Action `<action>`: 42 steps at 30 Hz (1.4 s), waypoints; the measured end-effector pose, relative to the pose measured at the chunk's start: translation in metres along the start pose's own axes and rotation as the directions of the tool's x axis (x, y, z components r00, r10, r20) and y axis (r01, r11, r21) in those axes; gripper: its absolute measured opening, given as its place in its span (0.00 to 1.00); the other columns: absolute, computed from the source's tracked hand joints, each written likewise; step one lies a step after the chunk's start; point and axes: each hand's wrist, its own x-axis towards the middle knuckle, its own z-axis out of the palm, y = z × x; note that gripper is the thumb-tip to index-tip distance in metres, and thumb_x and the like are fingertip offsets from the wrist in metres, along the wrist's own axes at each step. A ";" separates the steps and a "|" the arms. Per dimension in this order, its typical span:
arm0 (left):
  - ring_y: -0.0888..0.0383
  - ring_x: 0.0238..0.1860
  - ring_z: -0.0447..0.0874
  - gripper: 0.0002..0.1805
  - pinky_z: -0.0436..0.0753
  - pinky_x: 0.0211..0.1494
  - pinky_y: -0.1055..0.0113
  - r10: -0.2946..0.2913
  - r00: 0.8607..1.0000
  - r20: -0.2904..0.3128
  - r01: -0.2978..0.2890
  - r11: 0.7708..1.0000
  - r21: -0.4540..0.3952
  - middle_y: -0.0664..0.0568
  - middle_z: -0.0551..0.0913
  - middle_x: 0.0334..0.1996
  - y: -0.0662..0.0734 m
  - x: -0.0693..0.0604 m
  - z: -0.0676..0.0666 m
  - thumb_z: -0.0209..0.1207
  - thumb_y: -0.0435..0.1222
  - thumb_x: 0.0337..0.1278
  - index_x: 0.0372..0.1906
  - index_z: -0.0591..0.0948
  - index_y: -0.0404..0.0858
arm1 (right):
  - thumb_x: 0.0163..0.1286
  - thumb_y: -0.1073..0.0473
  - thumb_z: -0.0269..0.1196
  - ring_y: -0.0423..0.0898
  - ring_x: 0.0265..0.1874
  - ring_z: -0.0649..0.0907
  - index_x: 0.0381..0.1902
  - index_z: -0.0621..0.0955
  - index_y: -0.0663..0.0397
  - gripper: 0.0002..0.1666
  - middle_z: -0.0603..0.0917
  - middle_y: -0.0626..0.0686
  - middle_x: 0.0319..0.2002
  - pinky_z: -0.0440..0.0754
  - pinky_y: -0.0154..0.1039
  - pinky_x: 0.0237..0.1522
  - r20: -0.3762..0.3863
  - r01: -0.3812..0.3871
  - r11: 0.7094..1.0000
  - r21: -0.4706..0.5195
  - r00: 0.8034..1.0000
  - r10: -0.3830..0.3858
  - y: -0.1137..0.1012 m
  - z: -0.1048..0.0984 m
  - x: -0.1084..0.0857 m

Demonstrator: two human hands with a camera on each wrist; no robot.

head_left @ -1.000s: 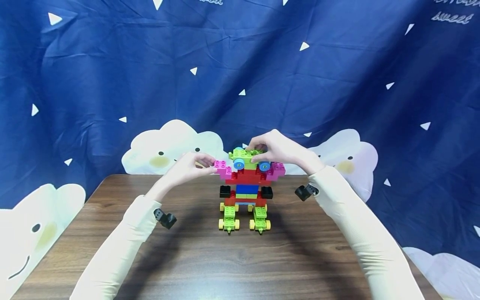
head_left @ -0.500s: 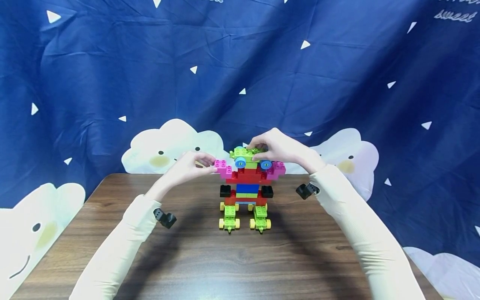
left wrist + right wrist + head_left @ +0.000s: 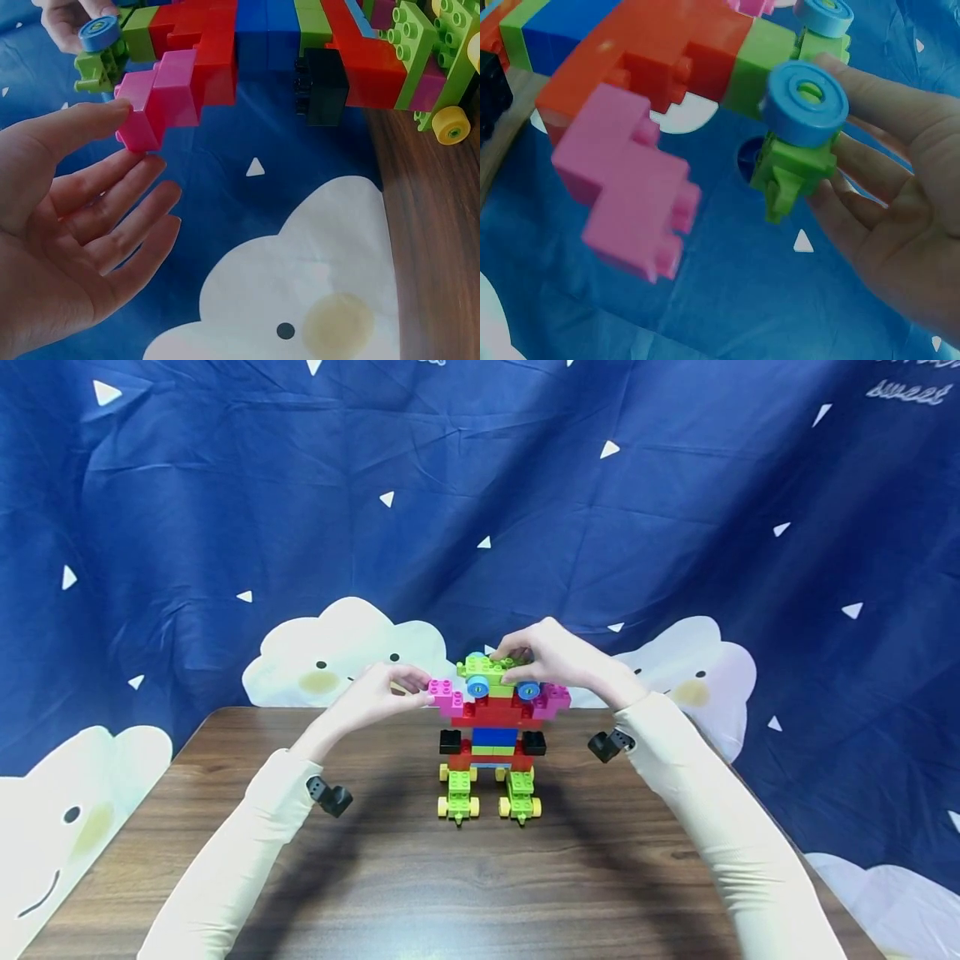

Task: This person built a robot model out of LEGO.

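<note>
A figure of toy building bricks stands upright on the table, with a red and blue body. My left hand pinches the outer pink brick of its left arm between thumb and index finger; the other fingers are spread loosely in the left wrist view. At the top, my right hand grips a green wheeled base with blue wheels, thumb in front and fingers behind. That base sits over a green brick on the red bricks. Another pink stepped arm juts out on the right.
Two green wheeled bases with yellow wheels, one the left foot, carry the figure on the brown wooden table. Black bricks stick out at its sides. Behind hangs a blue curtain with white clouds.
The green wheeled base and my right hand shifted slightly right, then back left. My left hand has stayed at the pink brick.
</note>
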 end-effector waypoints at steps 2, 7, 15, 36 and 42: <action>0.54 0.48 0.85 0.19 0.86 0.53 0.56 0.002 1.000 0.003 -0.002 1.000 0.000 0.50 0.89 0.46 0.000 0.000 0.000 0.68 0.46 0.56 0.50 0.86 0.43 | 0.60 0.59 0.72 0.47 0.35 0.87 0.48 0.86 0.59 0.18 0.90 0.57 0.42 0.87 0.45 0.47 -0.003 0.000 1.000 -0.003 1.000 0.000 -0.001 0.002 0.000; 0.54 0.47 0.85 0.19 0.86 0.53 0.56 0.010 1.000 0.009 -0.010 1.000 0.000 0.49 0.89 0.46 0.001 -0.002 0.001 0.68 0.46 0.57 0.51 0.86 0.42 | 0.60 0.59 0.72 0.47 0.35 0.86 0.48 0.87 0.59 0.19 0.90 0.57 0.42 0.87 0.45 0.46 -0.007 -0.019 1.000 0.001 1.000 0.019 -0.003 0.003 0.000; 0.53 0.47 0.86 0.19 0.86 0.52 0.55 0.005 1.000 0.002 -0.005 1.000 -0.003 0.48 0.89 0.45 0.000 -0.001 0.001 0.68 0.45 0.56 0.50 0.86 0.41 | 0.60 0.58 0.73 0.46 0.35 0.87 0.48 0.87 0.58 0.19 0.90 0.56 0.42 0.87 0.45 0.45 -0.035 -0.045 0.999 0.010 0.998 0.045 -0.003 0.006 -0.002; 0.53 0.47 0.85 0.19 0.86 0.52 0.57 0.010 1.000 0.010 -0.010 1.000 0.001 0.48 0.89 0.44 0.002 0.000 -0.003 0.68 0.45 0.56 0.50 0.86 0.41 | 0.61 0.59 0.72 0.45 0.34 0.86 0.50 0.86 0.59 0.20 0.90 0.58 0.45 0.87 0.43 0.44 -0.016 -0.027 1.000 0.008 1.000 0.027 -0.003 0.001 -0.001; 0.53 0.47 0.85 0.19 0.86 0.52 0.57 0.010 1.000 0.016 -0.010 1.000 0.007 0.48 0.89 0.45 0.000 0.000 -0.002 0.68 0.46 0.56 0.51 0.85 0.41 | 0.63 0.58 0.70 0.46 0.37 0.86 0.49 0.87 0.59 0.17 0.90 0.57 0.44 0.86 0.46 0.48 -0.008 -0.002 1.000 -0.024 1.000 0.001 0.001 -0.003 -0.005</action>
